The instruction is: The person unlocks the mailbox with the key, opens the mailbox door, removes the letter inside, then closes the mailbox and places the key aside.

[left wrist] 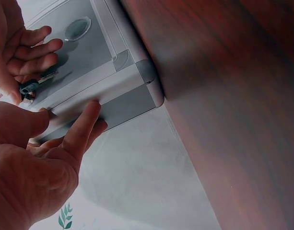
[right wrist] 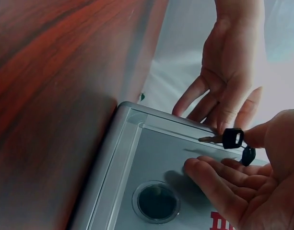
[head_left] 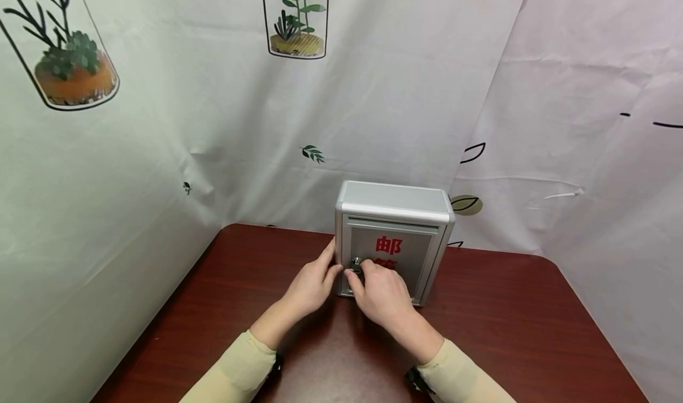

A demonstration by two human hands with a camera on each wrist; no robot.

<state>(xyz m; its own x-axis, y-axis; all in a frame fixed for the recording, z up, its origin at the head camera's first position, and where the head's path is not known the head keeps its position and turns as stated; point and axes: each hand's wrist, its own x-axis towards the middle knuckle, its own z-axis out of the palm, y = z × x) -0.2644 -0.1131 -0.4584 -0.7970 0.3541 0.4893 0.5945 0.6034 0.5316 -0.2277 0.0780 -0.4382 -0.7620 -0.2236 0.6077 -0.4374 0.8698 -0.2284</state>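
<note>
A silver metal mailbox (head_left: 395,204) with red characters stands upright on the dark red table (head_left: 229,308). My left hand (head_left: 312,284) presses against its left side, fingers (left wrist: 84,124) straight along the edge. My right hand (head_left: 379,293) is at the box's front by the round lock (head_left: 356,265). It pinches a black-headed key (right wrist: 232,138) between thumb and fingers, and the metal blade is still showing. A second black key (right wrist: 248,155) dangles below it. The right hand covers the lower red characters.
White cloth printed with plants (head_left: 299,18) hangs behind and on both sides of the table. The box front carries a round clear dome (right wrist: 156,202). Bare tabletop lies left and right of the box. The table's right corner (head_left: 549,264) is rounded.
</note>
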